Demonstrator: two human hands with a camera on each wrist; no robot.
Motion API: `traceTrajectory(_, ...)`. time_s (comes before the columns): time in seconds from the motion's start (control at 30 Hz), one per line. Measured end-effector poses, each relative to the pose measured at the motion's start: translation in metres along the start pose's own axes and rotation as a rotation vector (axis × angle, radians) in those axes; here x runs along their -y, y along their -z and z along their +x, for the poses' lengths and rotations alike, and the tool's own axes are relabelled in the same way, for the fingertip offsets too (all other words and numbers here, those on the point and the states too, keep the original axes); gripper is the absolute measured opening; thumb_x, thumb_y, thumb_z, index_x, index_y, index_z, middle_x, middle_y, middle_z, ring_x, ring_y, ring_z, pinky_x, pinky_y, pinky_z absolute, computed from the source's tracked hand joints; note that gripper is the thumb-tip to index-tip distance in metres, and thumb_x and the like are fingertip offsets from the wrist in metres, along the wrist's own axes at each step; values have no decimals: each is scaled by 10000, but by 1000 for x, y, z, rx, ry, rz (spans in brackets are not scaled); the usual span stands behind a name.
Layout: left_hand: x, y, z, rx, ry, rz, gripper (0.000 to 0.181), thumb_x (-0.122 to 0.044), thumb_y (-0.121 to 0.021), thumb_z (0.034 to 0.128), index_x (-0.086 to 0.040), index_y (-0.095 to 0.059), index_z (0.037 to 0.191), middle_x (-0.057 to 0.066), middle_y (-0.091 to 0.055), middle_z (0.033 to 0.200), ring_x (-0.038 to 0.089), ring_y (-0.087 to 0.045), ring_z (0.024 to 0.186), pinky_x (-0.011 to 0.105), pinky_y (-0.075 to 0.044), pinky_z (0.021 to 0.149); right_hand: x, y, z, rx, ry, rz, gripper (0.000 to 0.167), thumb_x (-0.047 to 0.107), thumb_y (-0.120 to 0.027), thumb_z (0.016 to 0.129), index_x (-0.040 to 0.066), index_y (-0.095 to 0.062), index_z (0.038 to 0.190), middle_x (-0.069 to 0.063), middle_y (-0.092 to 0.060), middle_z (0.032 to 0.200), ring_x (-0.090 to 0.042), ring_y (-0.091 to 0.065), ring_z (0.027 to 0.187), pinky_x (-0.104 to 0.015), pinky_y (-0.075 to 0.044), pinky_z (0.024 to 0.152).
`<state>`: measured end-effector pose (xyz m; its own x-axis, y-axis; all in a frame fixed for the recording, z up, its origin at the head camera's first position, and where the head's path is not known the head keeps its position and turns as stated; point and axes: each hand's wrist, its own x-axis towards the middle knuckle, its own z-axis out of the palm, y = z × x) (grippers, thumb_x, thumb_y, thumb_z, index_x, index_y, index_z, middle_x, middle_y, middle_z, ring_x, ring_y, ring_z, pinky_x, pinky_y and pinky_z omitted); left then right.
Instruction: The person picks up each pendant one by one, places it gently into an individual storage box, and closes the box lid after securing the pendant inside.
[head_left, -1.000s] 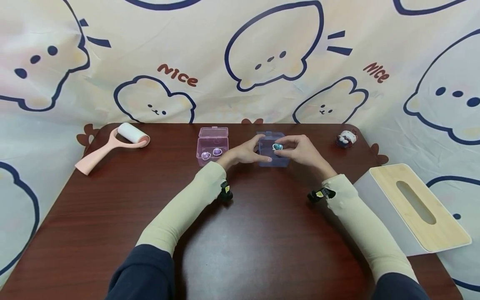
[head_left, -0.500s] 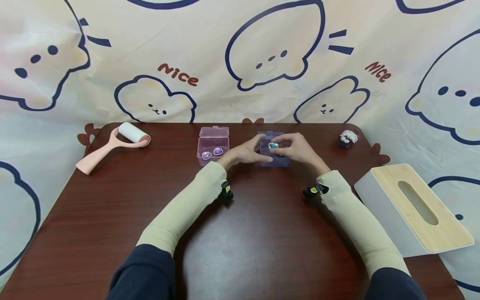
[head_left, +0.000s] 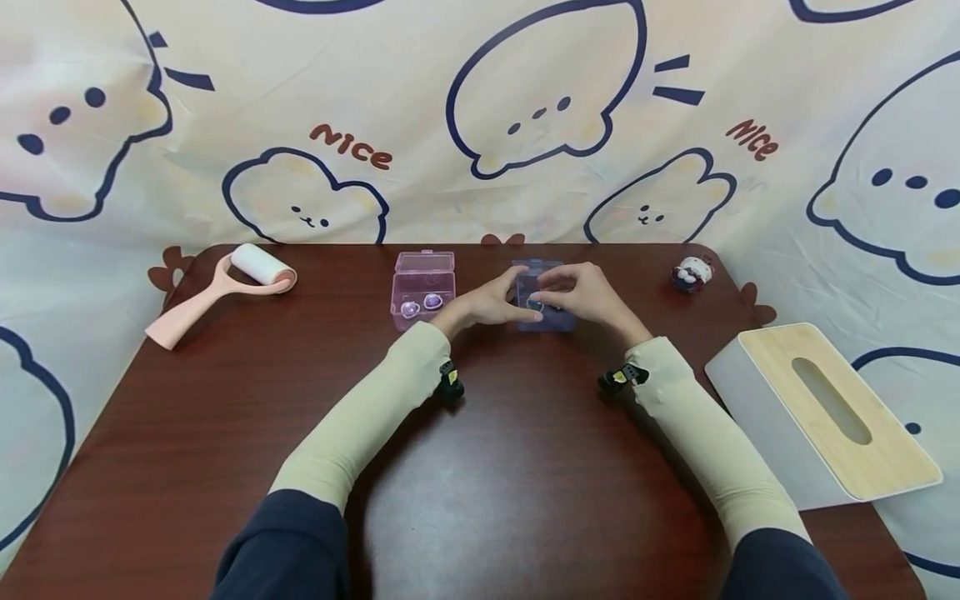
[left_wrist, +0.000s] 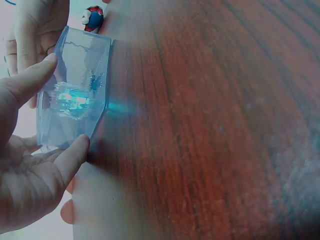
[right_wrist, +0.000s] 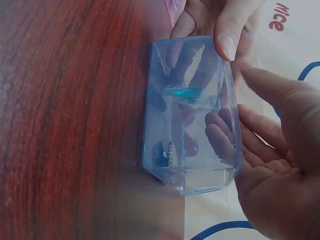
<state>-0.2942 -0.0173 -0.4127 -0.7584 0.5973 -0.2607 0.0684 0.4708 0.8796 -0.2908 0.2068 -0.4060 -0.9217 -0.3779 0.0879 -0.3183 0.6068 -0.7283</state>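
Observation:
Around the left end of the open blue clear box (head_left: 546,322), my left hand (head_left: 491,302) grips with thumb and fingers spread across it. A teal ring (head_left: 535,306) lies low inside the box; its glow (left_wrist: 75,100) shows through the wall in the left wrist view. My right hand (head_left: 588,293) is over the box's right part, fingers apart and partly inside, with nothing visibly pinched. In the right wrist view, my right hand (right_wrist: 280,135) has some fingers seen through the plastic. A small dark item (right_wrist: 165,152) is also in the box.
An open pink box (head_left: 422,287) holding two purple rings stands to the left. Further left lies a pink lint roller (head_left: 202,304). A small figurine (head_left: 692,273) stands at the back right, and a tissue box (head_left: 817,408) at the right edge.
My right hand has moved left and lower over the blue box. The teal ring, pinched between its fingers before, is now down in the box. My left hand keeps its grip.

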Motion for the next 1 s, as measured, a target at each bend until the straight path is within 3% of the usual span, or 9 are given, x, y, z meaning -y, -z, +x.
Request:
traceTrajectory(0.2, -2, 1, -2, -18, 2, 9, 1026, -366, -757, 936, -191, -51, 1661, 117, -69, 1746, 317, -203, 1602, 451, -260, 1287, 3, 5, -2, -42, 4, 19, 382, 393, -741, 951, 113, -761, 1211, -105, -756, 1211, -244, -733, 989, -225, -564, 737)
traceTrajectory(0.3, -1, 0, -2, -26, -6, -40, 1060, -326, -757, 941, -170, 11, 1655, 163, -175, 1712, 320, -313, 1561, 441, -289, 1276, 3, 9, -2, -74, -16, 39, 396, 422, -712, 967, 123, -753, 1224, -95, -739, 1248, -216, -691, 1058, -223, -543, 779)
traceTrajectory(0.47, 0, -4, -3, -66, -4, -113, 1106, -278, -764, 938, -80, 81, 1625, 200, -308, 1644, 310, -397, 1510, 435, -297, 1269, 0, 19, -1, -142, -64, 92, 440, 447, -681, 981, 113, -727, 1264, -92, -706, 1307, -229, -665, 1137, -343, -548, 904)
traceTrajectory(0.6, 2, -7, -2, -84, 18, -88, 1060, -304, -765, 935, -20, -1, 1612, 210, -350, 1624, 299, -348, 1541, 418, -257, 1287, -4, 25, 1, -189, -202, 146, 508, 463, -654, 994, 109, -661, 1359, -106, -624, 1437, -267, -577, 1330, -479, -487, 1093)
traceTrajectory(0.67, 3, -8, -2, -89, 19, -79, 1023, -310, -765, 934, -10, -56, 1608, 211, -363, 1615, 297, -335, 1549, 416, -258, 1287, -8, 26, 4, -168, -298, 192, 560, 461, -612, 1017, 96, -585, 1441, -129, -548, 1520, -294, -505, 1418, -499, -432, 1165)
traceTrajectory(0.8, 5, -11, -2, -97, 7, -84, 928, -312, -761, 937, -16, -164, 1583, 182, -429, 1575, 280, -387, 1517, 419, -289, 1270, -19, 25, 10, -40, -446, 328, 653, 443, -442, 1091, 46, -329, 1598, -207, -394, 1622, -345, -414, 1500, -482, -358, 1236)
traceTrajectory(0.9, 5, -13, -3, -96, -7, -103, 880, -298, -755, 943, -22, -197, 1564, 163, -469, 1549, 265, -418, 1489, 421, -303, 1258, -25, 22, 13, 37, -480, 426, 661, 388, -334, 1125, -19, -187, 1623, -266, -346, 1630, -374, -396, 1508, -466, -339, 1249)
traceTrajectory(1.0, 4, -14, -4, -100, -14, -109, 863, -289, -750, 948, -33, -202, 1563, 155, -449, 1564, 260, -387, 1514, 420, -291, 1266, -28, 18, 18, 57, -490, 480, 635, 355, -316, 1131, -53, -215, 1606, -264, -372, 1615, -349, -416, 1491, -452, -350, 1244)
